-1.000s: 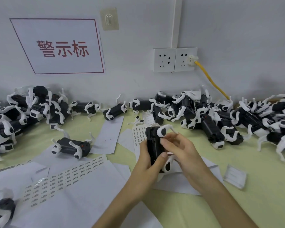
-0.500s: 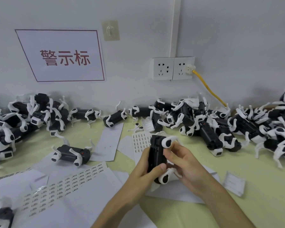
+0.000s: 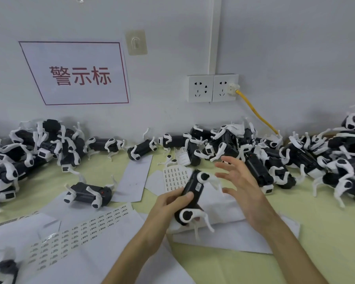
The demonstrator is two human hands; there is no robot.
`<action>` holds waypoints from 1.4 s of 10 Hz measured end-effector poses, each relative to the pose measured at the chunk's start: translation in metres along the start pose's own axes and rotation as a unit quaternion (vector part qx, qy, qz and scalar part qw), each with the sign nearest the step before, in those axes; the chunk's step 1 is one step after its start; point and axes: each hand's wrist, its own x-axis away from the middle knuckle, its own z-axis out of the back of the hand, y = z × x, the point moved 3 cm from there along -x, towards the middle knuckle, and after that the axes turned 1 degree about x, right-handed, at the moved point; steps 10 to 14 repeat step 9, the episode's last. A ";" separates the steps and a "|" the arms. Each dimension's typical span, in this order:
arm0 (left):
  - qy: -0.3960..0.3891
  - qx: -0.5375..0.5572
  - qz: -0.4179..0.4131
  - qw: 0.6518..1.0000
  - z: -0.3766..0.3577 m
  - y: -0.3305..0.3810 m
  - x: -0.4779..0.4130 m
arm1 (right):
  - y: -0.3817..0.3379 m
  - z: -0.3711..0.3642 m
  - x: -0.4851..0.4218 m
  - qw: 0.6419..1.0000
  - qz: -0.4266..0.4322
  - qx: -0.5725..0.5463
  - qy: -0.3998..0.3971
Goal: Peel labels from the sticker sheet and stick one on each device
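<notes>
At frame centre the left grip (image 3: 168, 203) holds a black-and-white device (image 3: 193, 191) above the yellow-green counter (image 3: 326, 232). The right grip (image 3: 242, 185) is spread wide, empty. A sticker sheet (image 3: 175, 178) lies behind the device. Sockets (image 3: 212, 88) and a sign (image 3: 76, 74) are on the grey wall.

- The left hand (image 3: 168, 203) is being wrapped around a black device (image 3: 195, 186), which is being gripped at its middle, with the thumb being pressed across the near face.
- The left forearm (image 3: 131, 257), bare, is being held on a slant from the lower edge up toward the right.
- The right hand (image 3: 241, 187) is being held with fingers (image 3: 223, 174) spread and lightly bent, palm turned toward the left hand, just beside the device and apart from it.
- The right forearm (image 3: 285, 242), bare, is being angled in from the lower right.
</notes>
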 end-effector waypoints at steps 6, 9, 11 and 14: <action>0.142 0.022 0.064 0.987 0.028 -0.015 -0.015 | -0.039 0.062 0.005 0.926 -0.029 -0.370 0.066; 0.162 -0.034 0.029 0.986 0.028 -0.016 -0.020 | -0.031 0.100 0.007 0.930 0.001 -0.292 0.223; 0.162 -0.034 0.029 0.986 0.028 -0.016 -0.020 | -0.031 0.100 0.007 0.930 0.001 -0.292 0.223; 0.162 -0.034 0.029 0.986 0.028 -0.016 -0.020 | -0.031 0.100 0.007 0.930 0.001 -0.292 0.223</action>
